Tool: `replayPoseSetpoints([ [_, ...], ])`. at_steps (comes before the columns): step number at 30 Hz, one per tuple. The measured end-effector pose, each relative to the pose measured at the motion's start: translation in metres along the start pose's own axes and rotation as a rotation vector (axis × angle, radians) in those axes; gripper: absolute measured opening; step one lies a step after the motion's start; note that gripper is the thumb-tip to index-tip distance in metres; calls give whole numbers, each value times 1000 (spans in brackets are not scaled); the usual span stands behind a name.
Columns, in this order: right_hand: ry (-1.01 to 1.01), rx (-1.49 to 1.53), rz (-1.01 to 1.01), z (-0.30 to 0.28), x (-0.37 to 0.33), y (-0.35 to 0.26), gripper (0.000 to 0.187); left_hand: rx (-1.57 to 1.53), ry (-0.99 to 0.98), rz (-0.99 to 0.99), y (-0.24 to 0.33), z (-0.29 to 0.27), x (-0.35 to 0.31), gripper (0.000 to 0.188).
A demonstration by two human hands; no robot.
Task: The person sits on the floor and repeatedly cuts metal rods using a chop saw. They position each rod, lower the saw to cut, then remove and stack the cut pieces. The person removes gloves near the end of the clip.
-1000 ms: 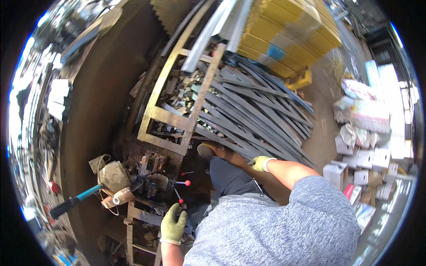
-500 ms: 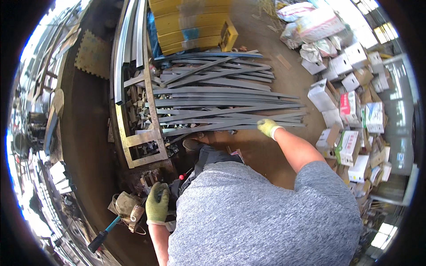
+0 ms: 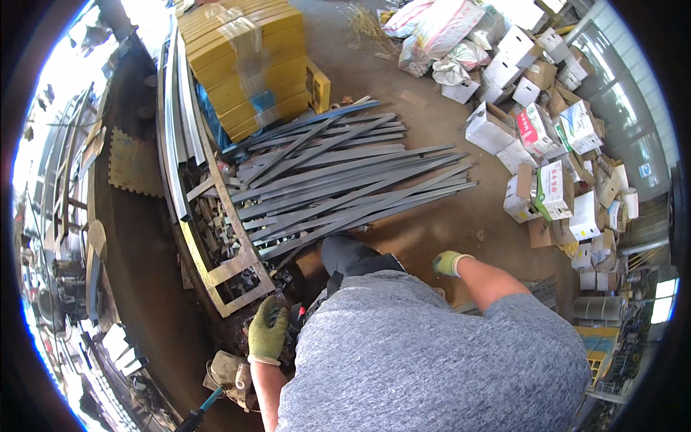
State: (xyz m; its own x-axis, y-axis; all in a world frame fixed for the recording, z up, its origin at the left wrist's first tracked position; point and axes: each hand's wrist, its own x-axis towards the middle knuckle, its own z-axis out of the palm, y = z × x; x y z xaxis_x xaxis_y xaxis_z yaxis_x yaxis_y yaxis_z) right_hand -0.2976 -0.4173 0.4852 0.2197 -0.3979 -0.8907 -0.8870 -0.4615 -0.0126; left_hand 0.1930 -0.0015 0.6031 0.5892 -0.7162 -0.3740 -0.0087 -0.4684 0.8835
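Observation:
My left hand [image 3: 268, 331], in a yellow-green knit glove, hangs beside my body near the corner of a metal frame [image 3: 237, 268]. Its fingers are loosely bent and apart, with nothing visible in them. Out to the right, my gloved right hand [image 3: 448, 263] is over the brown floor, apart from the metal bars; its fingers point away and are mostly hidden. Ahead of me lies a loose pile of long grey metal bars [image 3: 345, 189], some crossing others. Several small metal offcuts [image 3: 211, 217] fill the space inside the frame.
A stack of yellow panels [image 3: 245, 68] stands beyond the bars. Cardboard boxes [image 3: 551, 189] and filled sacks [image 3: 439, 29] are heaped at the right. Long metal profiles [image 3: 176, 129] run along the left. A canvas bag [image 3: 232, 373] with a blue-handled tool [image 3: 210, 400] is by my left arm.
My view has turned to the right. My right hand has come away from the ends of the bars and moved back toward my body. My left hand stays low at my side.

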Motion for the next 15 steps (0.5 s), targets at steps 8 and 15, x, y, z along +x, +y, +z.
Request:
replayPoseSetpoints([
  [8, 544, 380, -49, -50, -23, 8, 52, -401, 20, 147, 8, 36, 40, 50],
  [15, 563, 919, -247, -71, -41, -42, 51, -509, -44, 166, 48, 89, 89, 56],
])
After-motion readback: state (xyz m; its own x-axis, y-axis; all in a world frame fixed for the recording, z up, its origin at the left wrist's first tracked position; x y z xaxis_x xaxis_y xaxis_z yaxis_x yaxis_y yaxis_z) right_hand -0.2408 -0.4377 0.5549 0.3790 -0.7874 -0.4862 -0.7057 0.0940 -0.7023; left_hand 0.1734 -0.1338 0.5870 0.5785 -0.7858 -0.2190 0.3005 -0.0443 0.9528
